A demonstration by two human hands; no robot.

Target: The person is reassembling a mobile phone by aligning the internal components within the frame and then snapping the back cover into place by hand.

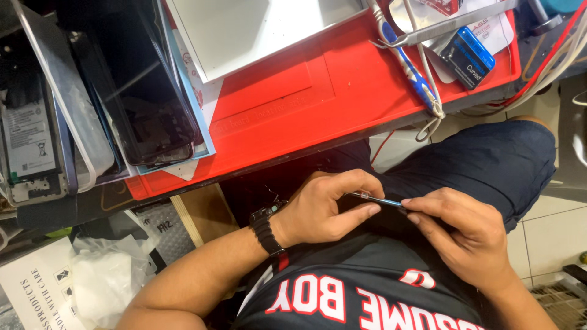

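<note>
Tabletop: red mat [342, 91], above both hands.
Floor: pale tiles.
Tool [376, 198]: thin, bluish metal.
Grip: left hand [327, 208] and right hand [465, 235] pinch its ends.

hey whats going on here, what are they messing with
A seated person holds a thin, flat dark device edge-on over their lap, the left hand gripping one end and the right hand pinching the other. In front is a red work mat with a blue-handled tool and a blue box.
</note>
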